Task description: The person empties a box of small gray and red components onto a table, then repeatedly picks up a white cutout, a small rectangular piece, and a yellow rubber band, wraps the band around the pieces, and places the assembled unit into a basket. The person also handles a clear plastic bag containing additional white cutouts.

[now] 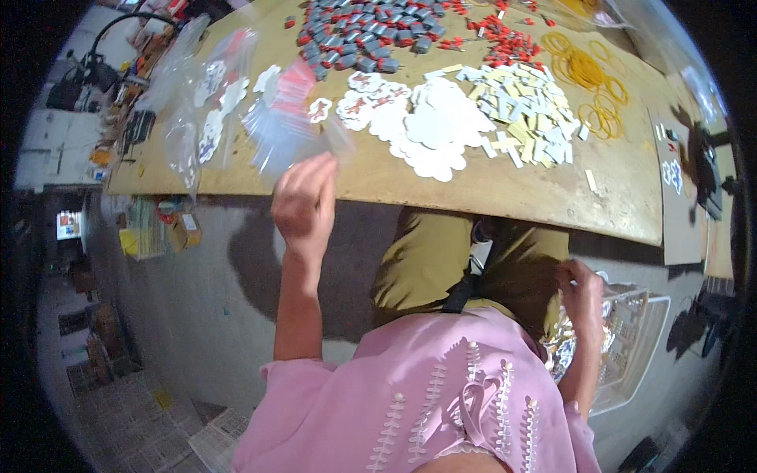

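My left hand (303,197) is raised at the table's near edge. Its fingers pinch a small clear plastic bag (339,139), which is blurred. Beneath and beyond it lies a fanned stack of clear bags (276,138) with red upper parts. My right hand (581,292) hangs low beside my thigh, next to a white plastic crate (658,335). Its fingers curl inward, and I see nothing in them. White scalloped cards (434,126) form a pile right of the bags, several with red printed figures.
Beyond the cards are grey-and-red small blocks (371,31) and small red pieces (512,39). Pale strips (528,114) and yellow rubber bands (579,67) lie on the right. Large clear bags with cards (213,118) lie at left. The crate holds shiny packets (561,347).
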Demonstrator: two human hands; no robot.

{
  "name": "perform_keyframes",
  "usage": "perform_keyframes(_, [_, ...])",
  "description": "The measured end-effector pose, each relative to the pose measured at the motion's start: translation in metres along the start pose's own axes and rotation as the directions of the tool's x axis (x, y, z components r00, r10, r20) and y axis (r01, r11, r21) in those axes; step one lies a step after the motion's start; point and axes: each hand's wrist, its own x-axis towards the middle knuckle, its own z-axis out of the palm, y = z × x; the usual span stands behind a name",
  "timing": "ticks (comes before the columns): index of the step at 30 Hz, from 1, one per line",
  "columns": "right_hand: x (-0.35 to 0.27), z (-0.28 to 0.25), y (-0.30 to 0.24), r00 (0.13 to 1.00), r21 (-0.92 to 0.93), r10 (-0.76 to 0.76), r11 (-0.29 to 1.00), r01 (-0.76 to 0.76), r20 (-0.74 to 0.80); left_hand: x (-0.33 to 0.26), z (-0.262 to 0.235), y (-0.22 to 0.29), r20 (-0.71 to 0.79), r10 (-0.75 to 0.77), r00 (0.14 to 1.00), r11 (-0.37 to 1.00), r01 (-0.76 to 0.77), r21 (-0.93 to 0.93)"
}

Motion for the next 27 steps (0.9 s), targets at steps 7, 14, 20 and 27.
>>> perform_keyframes(7, [0.043,0.020,-0.118,0.935,0.657,-0.162,0.748,-0.093,0.317,-0.004,0.003,0.043,0.000,0.149,0.989,0.989,-0.149,-0.013])
perform_keyframes(14, [0.039,0.036,-0.114,0.948,0.646,-0.183,0.763,-0.031,0.262,0.008,-0.016,-0.031,0.054,-0.228,0.972,0.965,0.219,0.144])
perform_keyframes(20, [0.035,0.043,-0.110,0.930,0.670,-0.156,0.733,-0.118,0.334,0.001,-0.016,-0.038,0.017,-0.452,0.892,0.882,0.450,-0.137])
perform_keyframes(27, [0.038,0.043,-0.116,0.900,0.658,-0.213,0.746,-0.101,0.380,0.001,-0.022,-0.055,0.178,-0.713,0.678,0.464,0.647,-0.605])
